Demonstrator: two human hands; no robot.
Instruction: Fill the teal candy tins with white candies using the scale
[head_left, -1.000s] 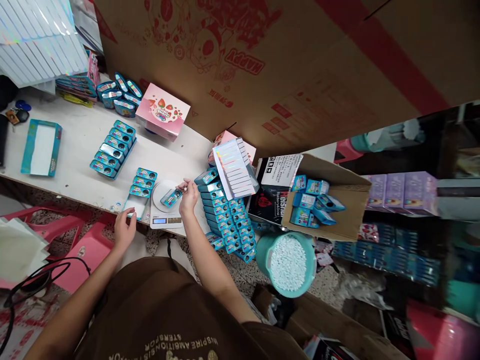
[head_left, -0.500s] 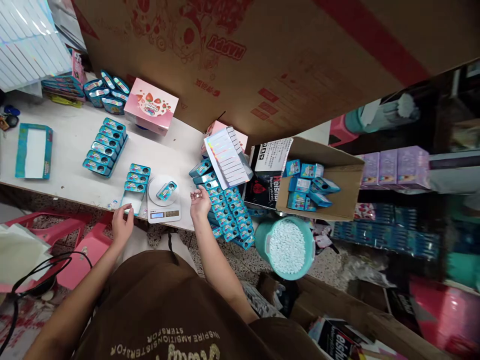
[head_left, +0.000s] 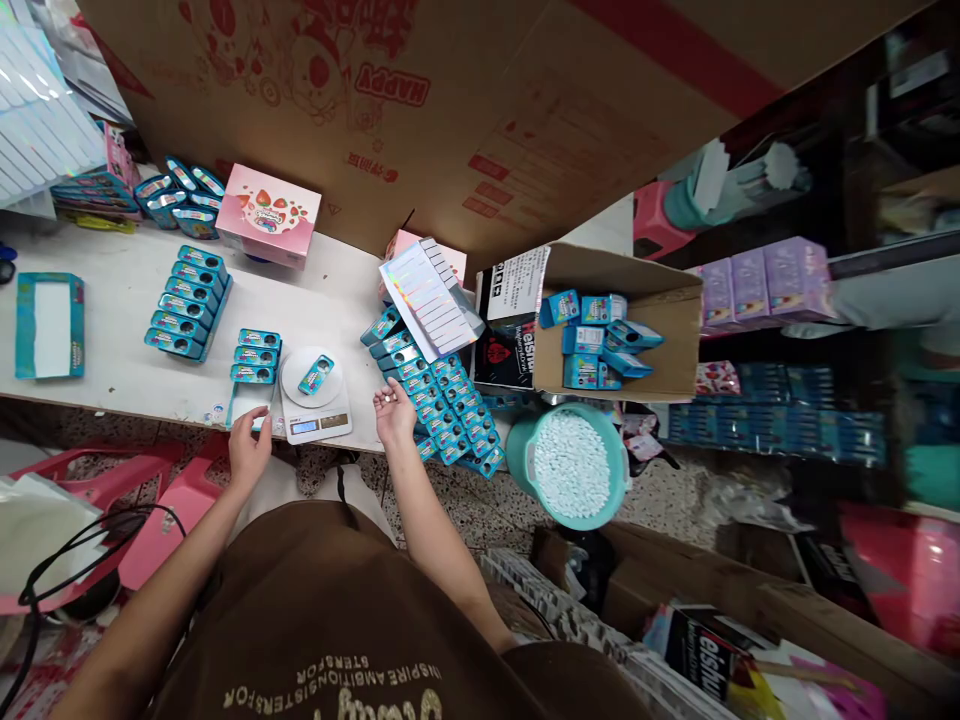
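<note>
Right hand (head_left: 394,418) pinches white pellets (head_left: 387,398) beside a scale (head_left: 316,425) on the tabletop (head_left: 330,290).

The right hand's fingers (head_left: 384,407) press together on the pellets just right of the scale, and a blue tin (head_left: 316,375) lies on the scale's round pan, its long axis slanting from lower left to upper right. Left of the scale, the left hand (head_left: 249,452) keeps its fingers (head_left: 251,425) close together, tips at a white-lined tray (head_left: 251,405); whether they grip it cannot be told. Both hands look about equally near the tin. A row of tins (head_left: 255,357) lies left of the scale, a heap of blue tins (head_left: 431,400) right of it, and a teal bucket (head_left: 525,470) farther right.
</note>
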